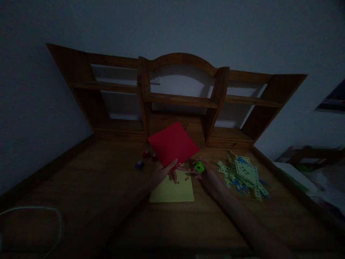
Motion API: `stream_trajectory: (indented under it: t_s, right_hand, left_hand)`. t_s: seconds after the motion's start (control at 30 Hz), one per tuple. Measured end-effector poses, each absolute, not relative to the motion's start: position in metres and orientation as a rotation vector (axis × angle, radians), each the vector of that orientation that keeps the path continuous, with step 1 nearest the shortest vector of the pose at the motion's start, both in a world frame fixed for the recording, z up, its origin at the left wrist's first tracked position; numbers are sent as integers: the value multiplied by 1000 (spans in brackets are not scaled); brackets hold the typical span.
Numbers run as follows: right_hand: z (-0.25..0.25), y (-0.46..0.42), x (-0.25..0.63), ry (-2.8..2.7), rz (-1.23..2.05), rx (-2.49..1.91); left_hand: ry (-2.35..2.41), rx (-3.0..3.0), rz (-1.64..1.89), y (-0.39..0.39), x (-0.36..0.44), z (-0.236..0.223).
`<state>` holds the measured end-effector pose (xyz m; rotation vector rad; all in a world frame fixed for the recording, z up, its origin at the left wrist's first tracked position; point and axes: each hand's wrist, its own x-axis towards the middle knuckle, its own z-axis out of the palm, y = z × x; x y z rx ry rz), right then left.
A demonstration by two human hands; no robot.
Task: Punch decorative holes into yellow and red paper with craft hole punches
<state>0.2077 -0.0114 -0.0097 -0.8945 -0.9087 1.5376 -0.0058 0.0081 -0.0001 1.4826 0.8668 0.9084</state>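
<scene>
A square red paper sheet (174, 144) is tilted up, its lower corner pinched in my left hand (165, 172). Small holes run along the sheet's lower right edge. My right hand (207, 173) is closed around a bright green hole punch (199, 166), just right of that edge. I cannot tell whether the punch touches the paper. Below both hands lies a pale yellow paper pad (172, 194), with several tiny red paper bits (187, 178) on it. Left of the sheet stand two red punches (146, 154) and a purple punch (139, 164).
At the right is a heap of perforated pale yellow-green paper (246, 172) with blue pieces (239, 187). A wooden shelf unit (179, 99) spans the back of the wooden table (88, 180). A white cable (35, 207) curves at the lower left.
</scene>
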Motion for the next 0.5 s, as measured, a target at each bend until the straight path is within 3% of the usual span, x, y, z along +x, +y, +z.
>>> stream_trajectory:
  t_s: [0.3, 0.5]
  right_hand:
    - [-10, -11, 207, -901, 1584, -888]
    - [-7, -13, 207, -908, 1572, -844]
  left_hand:
    - [875, 1449, 946, -1, -6, 15]
    - [1015, 1479, 1218, 12, -14, 5]
